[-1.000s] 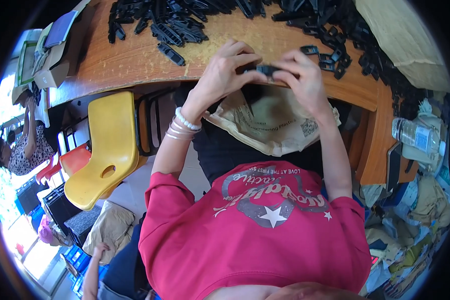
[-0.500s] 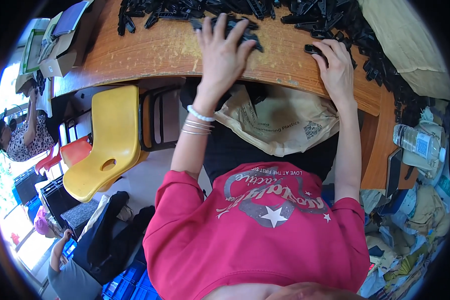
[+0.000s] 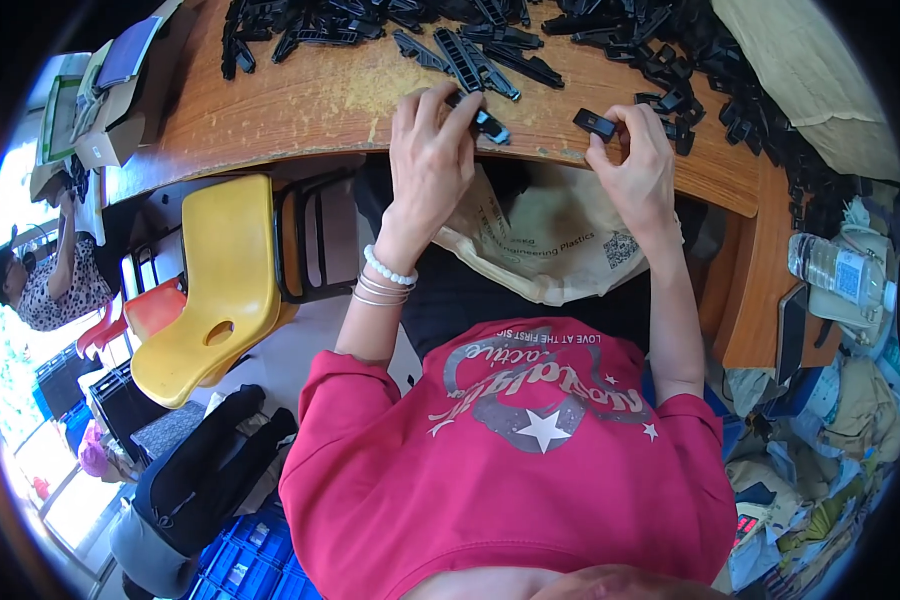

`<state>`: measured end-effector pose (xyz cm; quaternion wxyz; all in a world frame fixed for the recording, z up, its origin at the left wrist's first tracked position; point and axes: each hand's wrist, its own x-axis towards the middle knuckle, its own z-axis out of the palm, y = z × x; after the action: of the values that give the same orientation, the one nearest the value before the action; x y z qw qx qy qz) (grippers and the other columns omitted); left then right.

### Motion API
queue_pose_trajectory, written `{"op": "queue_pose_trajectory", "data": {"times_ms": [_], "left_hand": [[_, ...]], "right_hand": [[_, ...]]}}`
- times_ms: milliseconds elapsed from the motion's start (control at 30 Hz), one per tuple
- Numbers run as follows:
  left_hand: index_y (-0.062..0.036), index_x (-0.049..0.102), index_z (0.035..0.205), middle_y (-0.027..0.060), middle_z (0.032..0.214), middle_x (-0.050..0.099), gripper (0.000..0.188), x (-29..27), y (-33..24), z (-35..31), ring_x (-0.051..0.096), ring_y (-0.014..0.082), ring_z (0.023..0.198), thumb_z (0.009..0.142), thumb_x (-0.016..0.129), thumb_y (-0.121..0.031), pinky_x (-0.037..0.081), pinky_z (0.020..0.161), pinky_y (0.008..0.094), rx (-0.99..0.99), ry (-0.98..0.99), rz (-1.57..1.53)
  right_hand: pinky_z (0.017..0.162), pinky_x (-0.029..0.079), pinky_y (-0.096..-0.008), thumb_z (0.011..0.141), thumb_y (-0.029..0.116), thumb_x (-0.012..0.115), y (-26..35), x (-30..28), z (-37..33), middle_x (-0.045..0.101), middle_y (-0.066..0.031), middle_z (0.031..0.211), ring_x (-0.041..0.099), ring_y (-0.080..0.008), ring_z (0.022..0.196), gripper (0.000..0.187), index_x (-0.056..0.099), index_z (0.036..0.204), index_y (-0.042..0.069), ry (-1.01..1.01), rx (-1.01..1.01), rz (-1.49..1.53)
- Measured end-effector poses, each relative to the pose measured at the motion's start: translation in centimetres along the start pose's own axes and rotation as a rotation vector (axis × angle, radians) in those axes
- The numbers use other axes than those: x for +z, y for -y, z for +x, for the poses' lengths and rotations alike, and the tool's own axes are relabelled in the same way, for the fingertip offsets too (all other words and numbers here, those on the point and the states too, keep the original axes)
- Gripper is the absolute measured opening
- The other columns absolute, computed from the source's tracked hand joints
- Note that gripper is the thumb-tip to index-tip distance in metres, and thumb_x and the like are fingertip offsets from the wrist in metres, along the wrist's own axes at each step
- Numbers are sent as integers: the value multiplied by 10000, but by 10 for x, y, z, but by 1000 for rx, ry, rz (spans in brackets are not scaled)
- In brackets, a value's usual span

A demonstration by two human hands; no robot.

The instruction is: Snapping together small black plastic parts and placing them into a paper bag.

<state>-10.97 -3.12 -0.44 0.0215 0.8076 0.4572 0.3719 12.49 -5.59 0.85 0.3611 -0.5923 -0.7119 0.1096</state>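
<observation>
My left hand (image 3: 432,150) rests at the near edge of the wooden table (image 3: 300,100), its fingertips closed on a long black plastic piece (image 3: 482,118). My right hand (image 3: 638,160) pinches a small black plastic clip (image 3: 595,124) just above the table edge. A pile of similar black plastic parts (image 3: 530,30) spreads across the table beyond both hands. A beige cloth bag (image 3: 560,245) hangs open below the table edge, between my forearms.
A yellow plastic chair (image 3: 220,290) stands to my left beside a dark metal chair frame (image 3: 315,240). A person (image 3: 40,275) sits far left. A water bottle (image 3: 840,275) and clutter lie at right. Cardboard boxes (image 3: 100,90) sit on the table's left end.
Both hands have drawn back from the parts pile to the table's near edge. Each now holds a black piece; half a second ago they lay flat on the pile.
</observation>
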Motion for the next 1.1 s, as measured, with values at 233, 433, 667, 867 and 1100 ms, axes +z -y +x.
{"op": "queue_pose_trajectory", "data": {"times_ms": [233, 433, 667, 867, 1100], "left_hand": [[-125, 635, 1112, 108, 889, 492, 411, 4, -39, 7, 487, 283, 827, 795, 745, -361, 389, 715, 390, 17, 67, 79], [-69, 669, 964, 105, 891, 563, 138, -6, -26, -9, 542, 270, 822, 831, 700, -90, 415, 747, 390, -131, 9, 149], [-12, 657, 1011, 130, 942, 609, 257, -16, -2, -21, 550, 306, 887, 762, 720, 1, 455, 780, 385, -358, -169, 21], [-8, 670, 989, 109, 958, 611, 225, -9, -13, -3, 556, 291, 894, 767, 707, -1, 462, 794, 368, -95, 79, -283], [-23, 659, 1009, 91, 976, 594, 235, -3, -5, 6, 537, 289, 900, 778, 698, -32, 449, 816, 387, -38, 200, -338]], "right_hand": [[774, 469, -400, 796, 47, 713, 3, 3, 2, 547, -124, 918, 568, -295, 869, 256, 619, 1029, -2, -16, -27, -55], [790, 478, -391, 800, 51, 720, 0, 9, 7, 569, -116, 964, 577, -289, 889, 238, 645, 1016, -13, -41, -83, -42], [747, 497, -327, 793, 11, 720, -3, 10, 3, 626, -111, 935, 598, -230, 833, 234, 638, 1008, -26, -56, 22, 242], [739, 479, -276, 820, 33, 709, 7, 0, 5, 603, -74, 913, 579, -161, 822, 226, 655, 1030, -31, 133, 82, 447], [720, 479, -264, 833, 9, 690, 4, -8, 3, 610, -71, 934, 591, -153, 804, 217, 681, 1041, -51, 270, 94, 476]]}}
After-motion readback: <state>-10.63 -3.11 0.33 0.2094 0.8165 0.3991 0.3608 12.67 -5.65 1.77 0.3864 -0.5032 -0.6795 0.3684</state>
